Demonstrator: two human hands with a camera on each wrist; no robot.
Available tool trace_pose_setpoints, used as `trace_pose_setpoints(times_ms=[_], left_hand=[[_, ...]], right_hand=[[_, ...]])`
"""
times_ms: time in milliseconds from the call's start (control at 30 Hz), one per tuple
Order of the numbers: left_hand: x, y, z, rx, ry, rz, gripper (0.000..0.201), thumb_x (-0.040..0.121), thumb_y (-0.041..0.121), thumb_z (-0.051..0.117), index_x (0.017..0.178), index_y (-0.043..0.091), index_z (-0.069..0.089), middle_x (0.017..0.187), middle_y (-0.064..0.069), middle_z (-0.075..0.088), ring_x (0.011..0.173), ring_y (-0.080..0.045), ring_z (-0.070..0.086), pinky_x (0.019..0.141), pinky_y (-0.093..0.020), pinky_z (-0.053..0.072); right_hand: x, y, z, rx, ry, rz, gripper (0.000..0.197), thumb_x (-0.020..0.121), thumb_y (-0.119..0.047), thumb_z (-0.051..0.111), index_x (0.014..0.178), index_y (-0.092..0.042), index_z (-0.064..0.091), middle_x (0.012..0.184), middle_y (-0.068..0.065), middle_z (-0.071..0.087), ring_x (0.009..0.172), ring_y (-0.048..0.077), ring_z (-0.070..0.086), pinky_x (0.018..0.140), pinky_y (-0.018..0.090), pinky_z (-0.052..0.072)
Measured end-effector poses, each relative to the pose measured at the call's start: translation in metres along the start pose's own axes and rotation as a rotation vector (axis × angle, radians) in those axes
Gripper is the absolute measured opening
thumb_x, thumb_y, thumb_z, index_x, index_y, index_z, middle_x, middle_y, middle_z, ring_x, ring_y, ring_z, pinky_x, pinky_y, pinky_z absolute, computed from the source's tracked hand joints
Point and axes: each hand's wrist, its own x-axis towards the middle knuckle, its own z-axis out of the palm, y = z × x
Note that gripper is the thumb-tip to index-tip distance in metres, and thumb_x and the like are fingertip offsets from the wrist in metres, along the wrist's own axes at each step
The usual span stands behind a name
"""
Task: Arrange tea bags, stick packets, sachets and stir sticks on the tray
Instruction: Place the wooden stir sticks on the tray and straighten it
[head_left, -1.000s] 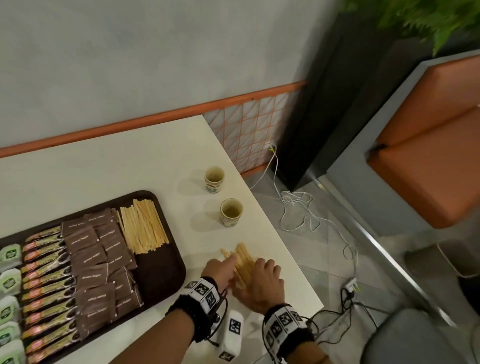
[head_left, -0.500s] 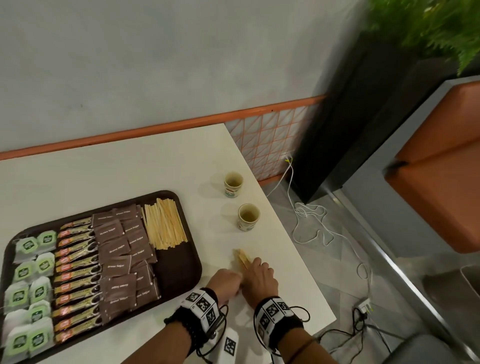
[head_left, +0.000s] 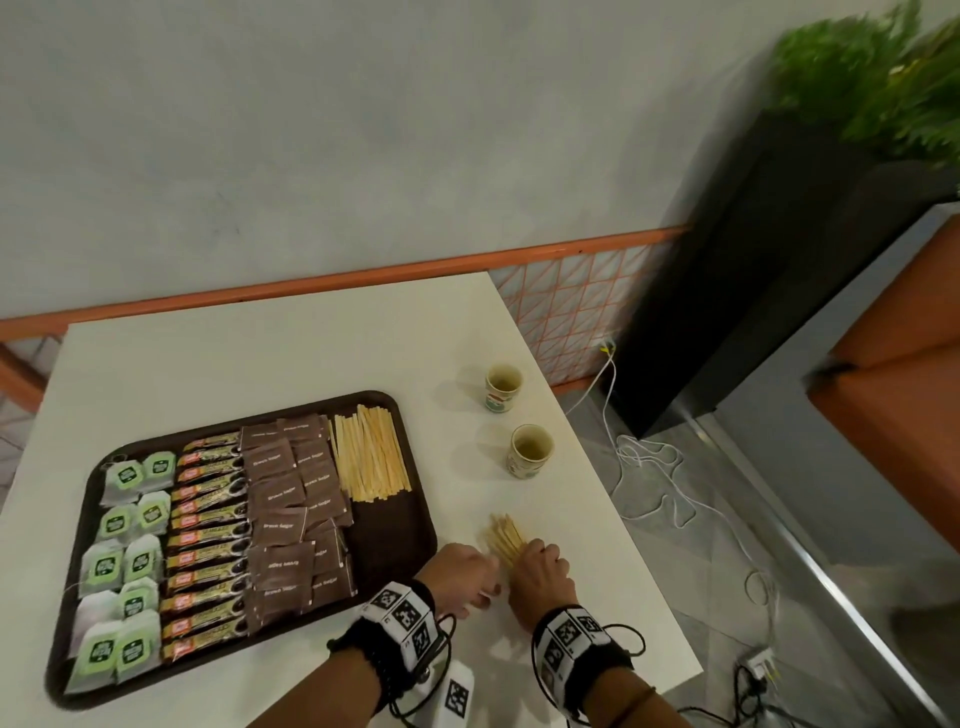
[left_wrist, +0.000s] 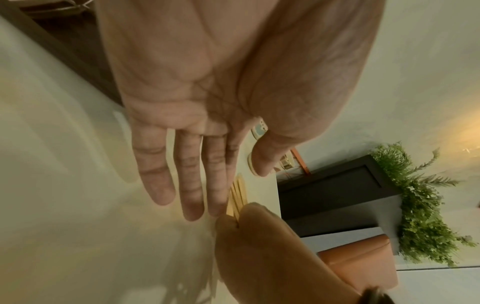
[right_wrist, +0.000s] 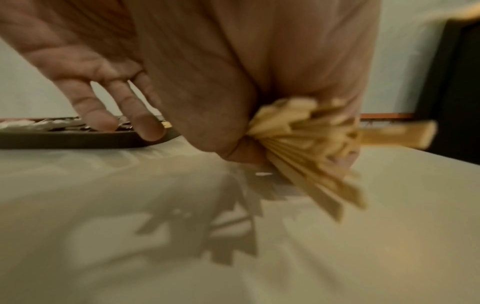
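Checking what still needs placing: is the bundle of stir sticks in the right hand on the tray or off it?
Off it. The right hand grips the bundle of stir sticks over the bare table, right of the tray.

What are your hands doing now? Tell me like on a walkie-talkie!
Right hand grips loose stir sticks on the table. Left hand open beside them. Tray corner free; nothing in the way.

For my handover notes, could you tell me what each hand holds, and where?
The right hand grips the loose stir sticks around their near ends; the left hand holds nothing.
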Motion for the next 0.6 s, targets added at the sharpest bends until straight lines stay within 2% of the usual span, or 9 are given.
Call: trace_pose_setpoints(times_ms=[100,133,200,233,300,367,500,567,600], left_hand=[[0.002,0.002,-0.005,-0.099,0.039,0.045,0.017,0.099,0.026,0.050,0.097,0.012,0.059,0.087,-0.005,0.066,0.069,-0.016,0.061,0.057,-0.023,0.043],[0.004,0.002,-0.005,-0.109,0.119,0.093,0.020,0.097,0.031,0.055,0.101,0.012,0.059,0.090,-0.005,0.067,0.074,-0.017,0.064,0.060,-0.025,0.049],[0.005,0.004,-0.006,-0.067,0.378,0.213,0.031,0.089,0.044,0.063,0.103,0.016,0.059,0.093,0.000,0.067,0.086,-0.019,0.066,0.077,-0.030,0.054],[0.001,0.007,-0.008,-0.067,0.498,0.273,0.034,0.088,0.050,0.063,0.102,0.019,0.057,0.092,0.004,0.064,0.089,-0.017,0.064,0.081,-0.030,0.050],[-0.008,0.018,-0.014,-0.124,0.618,0.352,0.040,0.087,0.058,0.059,0.101,0.021,0.057,0.090,0.008,0.062,0.090,-0.015,0.062,0.080,-0.029,0.044],[-0.014,0.025,-0.020,-0.065,0.572,0.366,0.048,0.087,0.064,0.053,0.099,0.018,0.060,0.093,0.003,0.068,0.090,-0.017,0.065,0.081,-0.033,0.047],[-0.016,0.021,-0.016,0.262,0.175,0.315,0.065,0.089,0.070,0.040,0.094,0.012,0.070,0.097,-0.003,0.072,0.094,-0.017,0.066,0.088,-0.035,0.051],[-0.023,0.017,-0.015,0.118,0.153,0.376,0.073,0.087,0.074,0.035,0.088,0.008,0.066,0.096,-0.006,0.070,0.092,-0.019,0.064,0.087,-0.031,0.049],[-0.026,0.015,-0.018,-0.047,0.169,0.397,0.075,0.087,0.076,0.033,0.086,0.007,0.064,0.096,-0.005,0.069,0.094,-0.020,0.063,0.089,-0.033,0.048]], right_hand=[[0.003,0.005,-0.012,0.088,-0.089,-0.049,0.032,0.098,-0.012,0.032,0.128,-0.003,0.039,0.126,0.014,0.047,0.114,0.035,0.053,0.091,0.040,0.046],[0.002,0.007,-0.019,0.134,-0.121,-0.086,0.030,0.099,-0.016,0.033,0.127,-0.005,0.037,0.124,0.015,0.050,0.111,0.036,0.056,0.087,0.041,0.045],[-0.003,0.009,-0.033,0.204,-0.186,-0.221,0.032,0.100,-0.026,0.036,0.126,-0.007,0.033,0.115,0.017,0.057,0.095,0.035,0.060,0.078,0.041,0.045],[-0.008,0.010,-0.039,0.218,-0.205,-0.304,0.031,0.100,-0.027,0.037,0.124,-0.007,0.033,0.105,0.015,0.058,0.086,0.033,0.058,0.073,0.040,0.045],[-0.017,0.012,-0.046,0.209,-0.193,-0.442,0.023,0.099,-0.027,0.039,0.115,-0.012,0.035,0.088,0.010,0.054,0.077,0.033,0.055,0.062,0.038,0.040],[-0.024,0.009,-0.049,0.174,-0.163,-0.519,0.021,0.099,-0.033,0.041,0.113,-0.018,0.037,0.085,0.010,0.056,0.074,0.034,0.055,0.060,0.036,0.039],[-0.031,-0.006,-0.051,0.019,-0.112,-0.495,0.053,0.092,-0.062,0.049,0.123,-0.019,0.049,0.100,0.013,0.066,0.083,0.031,0.061,0.072,0.041,0.051],[-0.034,-0.013,-0.059,0.030,-0.090,-0.416,0.050,0.091,-0.063,0.049,0.109,-0.017,0.060,0.095,0.010,0.066,0.080,0.026,0.060,0.071,0.038,0.050],[-0.039,-0.016,-0.068,0.113,-0.072,-0.408,0.042,0.093,-0.057,0.049,0.094,-0.018,0.064,0.084,0.005,0.065,0.074,0.020,0.058,0.067,0.035,0.047]])
